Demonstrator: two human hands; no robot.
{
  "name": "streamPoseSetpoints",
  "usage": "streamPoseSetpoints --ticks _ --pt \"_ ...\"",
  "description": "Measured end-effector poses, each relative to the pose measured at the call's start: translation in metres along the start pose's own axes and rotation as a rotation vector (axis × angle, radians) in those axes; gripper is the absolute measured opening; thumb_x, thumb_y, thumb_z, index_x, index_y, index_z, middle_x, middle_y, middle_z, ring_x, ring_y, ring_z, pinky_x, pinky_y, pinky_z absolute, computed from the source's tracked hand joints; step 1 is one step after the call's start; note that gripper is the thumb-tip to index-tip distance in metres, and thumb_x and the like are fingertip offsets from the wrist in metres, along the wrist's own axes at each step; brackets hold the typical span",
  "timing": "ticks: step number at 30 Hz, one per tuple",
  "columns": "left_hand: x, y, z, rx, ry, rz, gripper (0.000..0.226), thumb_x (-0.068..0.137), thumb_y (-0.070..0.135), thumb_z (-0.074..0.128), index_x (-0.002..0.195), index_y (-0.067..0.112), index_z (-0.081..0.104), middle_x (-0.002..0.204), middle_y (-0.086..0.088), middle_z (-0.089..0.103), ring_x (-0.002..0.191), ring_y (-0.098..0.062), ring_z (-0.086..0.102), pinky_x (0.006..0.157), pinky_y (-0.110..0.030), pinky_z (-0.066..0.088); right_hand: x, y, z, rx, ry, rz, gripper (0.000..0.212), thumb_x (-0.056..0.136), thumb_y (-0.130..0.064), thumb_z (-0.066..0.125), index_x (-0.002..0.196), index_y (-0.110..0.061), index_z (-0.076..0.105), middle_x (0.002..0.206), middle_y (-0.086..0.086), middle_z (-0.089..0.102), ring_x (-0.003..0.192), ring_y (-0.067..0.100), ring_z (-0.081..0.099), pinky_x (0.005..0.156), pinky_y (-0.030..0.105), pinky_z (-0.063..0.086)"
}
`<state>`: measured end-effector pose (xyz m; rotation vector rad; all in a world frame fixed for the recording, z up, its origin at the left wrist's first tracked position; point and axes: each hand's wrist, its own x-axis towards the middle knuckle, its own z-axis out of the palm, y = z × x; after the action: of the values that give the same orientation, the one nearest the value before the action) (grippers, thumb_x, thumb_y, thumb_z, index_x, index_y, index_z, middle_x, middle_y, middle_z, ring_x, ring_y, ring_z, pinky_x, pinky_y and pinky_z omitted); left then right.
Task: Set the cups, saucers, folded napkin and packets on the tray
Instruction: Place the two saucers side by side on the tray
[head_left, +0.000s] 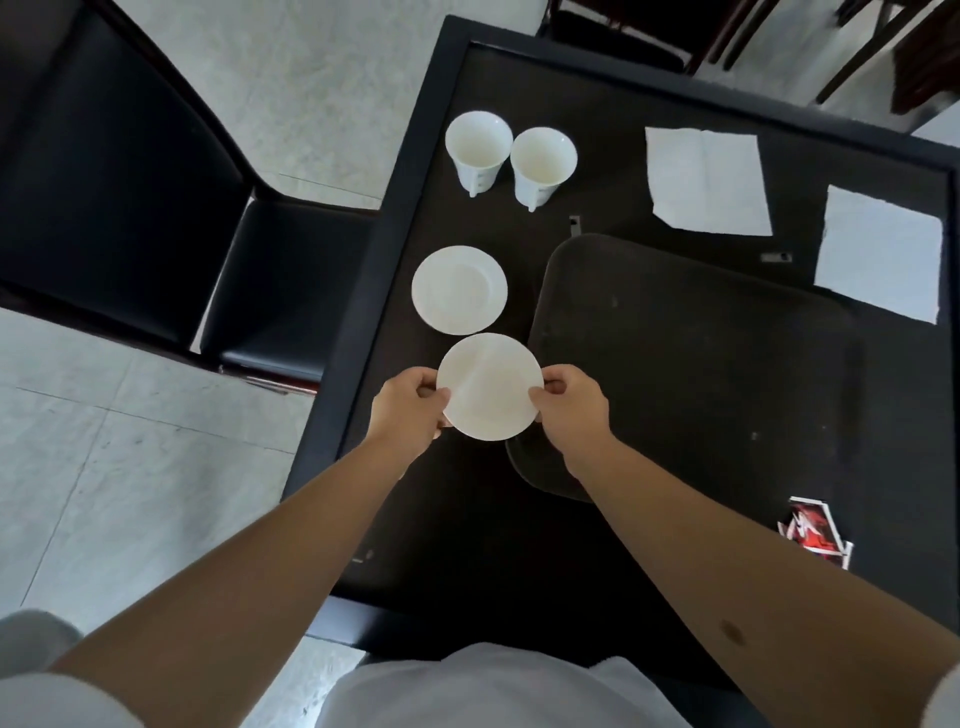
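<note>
Both hands hold one white saucer (489, 385) by its rim, at the left edge of the dark tray (691, 374). My left hand (410, 410) grips its left side and my right hand (571, 410) grips its right side. A second white saucer (459, 289) lies on the table just beyond. Two white cups (477, 148) (543, 162) stand side by side farther back. Two white napkins (706, 179) (878, 252) lie flat behind the tray. Red and white packets (815, 532) lie near the table's right front.
The dark table (519, 519) has a raised black border. A black chair (156, 218) stands to the left on a pale tiled floor. More chair legs show beyond the far edge of the table.
</note>
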<state>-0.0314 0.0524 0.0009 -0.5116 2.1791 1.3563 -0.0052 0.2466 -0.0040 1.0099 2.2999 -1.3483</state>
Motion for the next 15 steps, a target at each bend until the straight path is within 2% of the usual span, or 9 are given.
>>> streamPoseSetpoints --ticks 3,7,12,15 --pt "0.005 0.025 0.035 0.033 -0.041 0.046 0.01 0.093 0.017 0.062 0.097 0.026 0.066 0.081 0.005 0.071 0.068 -0.009 0.071 0.062 -0.025 0.059 0.02 0.012 -0.036 0.102 0.042 0.073 0.017 0.09 -0.014 0.065 0.097 -0.029 0.061 0.095 -0.008 0.064 0.09 0.014 0.062 0.081 0.037 0.056" --pt "0.011 0.052 0.083 0.137 -0.067 0.137 0.007 0.092 0.018 0.064 0.098 0.022 0.066 0.075 0.005 0.071 0.064 -0.004 0.069 0.057 -0.023 0.058 0.044 0.028 -0.079 0.186 0.11 0.135 0.022 0.09 -0.014 0.066 0.106 -0.027 0.064 0.094 -0.008 0.063 0.088 0.012 0.062 0.076 0.033 0.056" --pt "0.027 0.079 0.133 0.256 -0.104 0.212 0.015 0.091 0.018 0.068 0.086 0.031 0.061 0.065 0.007 0.07 0.058 0.002 0.067 0.076 -0.037 0.06 0.071 0.045 -0.121 0.209 0.152 0.163 0.025 0.09 -0.014 0.066 0.112 -0.025 0.068 0.095 -0.009 0.065 0.092 0.014 0.063 0.079 0.035 0.056" --pt "0.038 0.088 0.153 0.319 -0.106 0.225 0.018 0.09 0.019 0.069 0.084 0.032 0.059 0.064 0.006 0.069 0.057 0.004 0.066 0.078 -0.036 0.059 0.086 0.049 -0.136 0.178 0.163 0.16 0.026 0.091 -0.014 0.064 0.115 -0.025 0.068 0.095 -0.01 0.064 0.089 0.012 0.062 0.067 0.027 0.051"
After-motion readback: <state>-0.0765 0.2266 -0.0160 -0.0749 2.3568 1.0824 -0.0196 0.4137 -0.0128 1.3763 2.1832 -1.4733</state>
